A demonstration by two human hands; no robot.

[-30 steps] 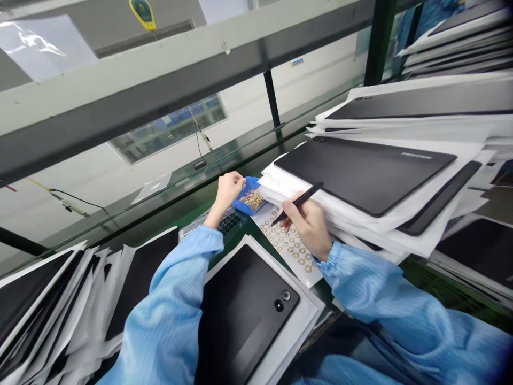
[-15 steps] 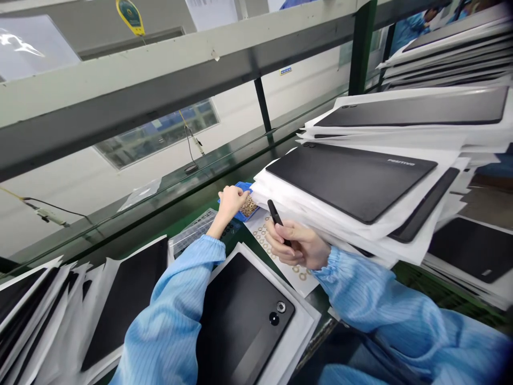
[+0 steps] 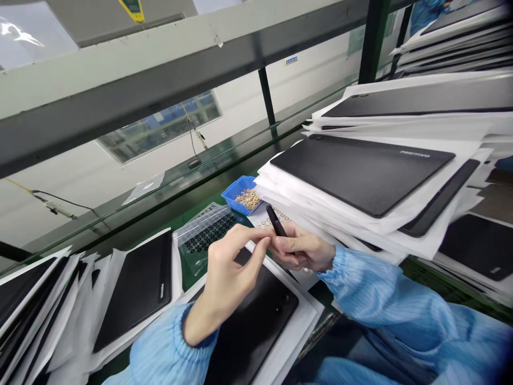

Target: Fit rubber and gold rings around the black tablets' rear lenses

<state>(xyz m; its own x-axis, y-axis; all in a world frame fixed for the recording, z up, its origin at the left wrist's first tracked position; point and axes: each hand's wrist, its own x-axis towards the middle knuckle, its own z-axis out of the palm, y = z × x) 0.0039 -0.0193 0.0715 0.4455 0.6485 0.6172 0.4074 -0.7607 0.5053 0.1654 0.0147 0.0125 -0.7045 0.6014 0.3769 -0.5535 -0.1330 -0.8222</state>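
My right hand (image 3: 302, 251) is closed around a black pen-like tool (image 3: 276, 221) whose tip points up and away. My left hand (image 3: 228, 270) hovers over the black tablet back cover (image 3: 256, 326) in front of me, thumb and forefinger pinched together right beside the right hand's fingers; whatever they pinch is too small to see. Behind the hands stands a small blue tray (image 3: 239, 188) of tiny gold rings, with a white sheet of ring stickers (image 3: 267, 220) partly hidden by my hands. A clear sheet of black rings (image 3: 204, 235) lies to the left.
A tall stack of black covers on white foam sheets (image 3: 372, 176) leans at the right, close over the hands. More covers on foam (image 3: 136, 289) fan out at the left. A grey shelf beam (image 3: 160, 75) runs overhead, and a glass divider (image 3: 132, 198) closes off the back.
My left hand left the blue tray and came back toward me, meeting the right hand above the cover. The right hand turned the tool upright and drew in slightly.
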